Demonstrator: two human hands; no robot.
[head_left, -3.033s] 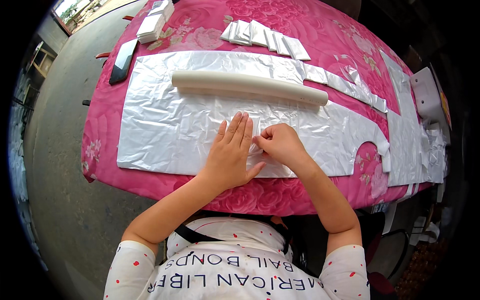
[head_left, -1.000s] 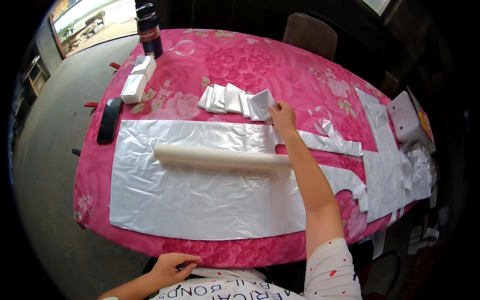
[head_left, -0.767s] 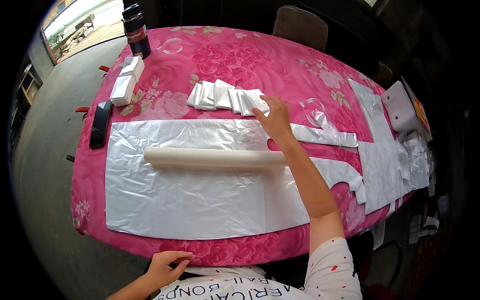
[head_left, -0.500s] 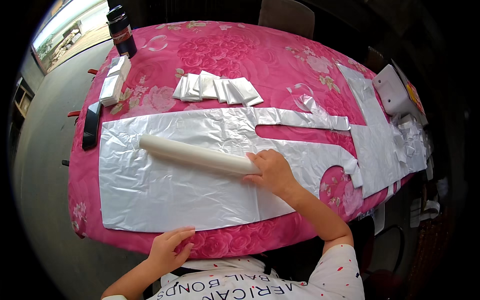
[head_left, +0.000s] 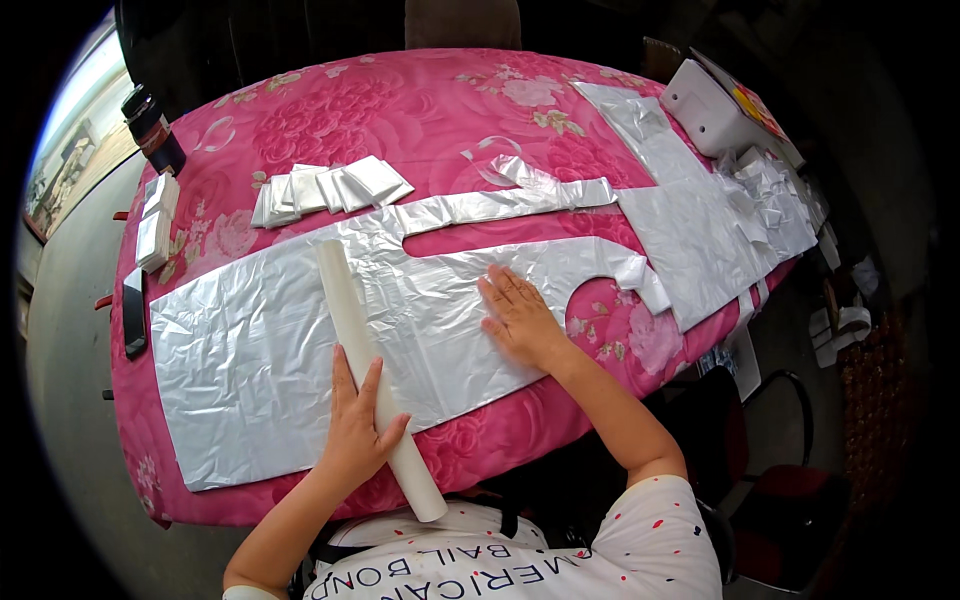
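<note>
A shiny, creased white plastic sheet [head_left: 250, 370] lies flat across the table, with a slot and a curved cut-out forming straps at its right end. Slantwise over it rests a long smooth white tube [head_left: 345, 300], its near end sticking out past the table edge toward my body. My left hand [head_left: 358, 430] is on the tube's lower half, fingers on its left side and thumb across to its right. Fingers stretched, my right hand [head_left: 520, 318] lies palm down on the sheet below the slot, with nothing in it; its edge is slightly blurred.
Folded white plastic packets [head_left: 330, 190] lie beyond the sheet. At left are a dark bottle [head_left: 153, 132], stacked white packets [head_left: 156, 225] and a phone [head_left: 134, 312]. Another plastic sheet [head_left: 690, 240], crumpled plastic [head_left: 770, 205] and a white box [head_left: 708, 108] are at right on the pink floral tablecloth [head_left: 330, 110].
The tube has swung from lying nearly crosswise to pointing toward me. My right hand has let go of its right end; my left hand has moved from the table edge onto it.
</note>
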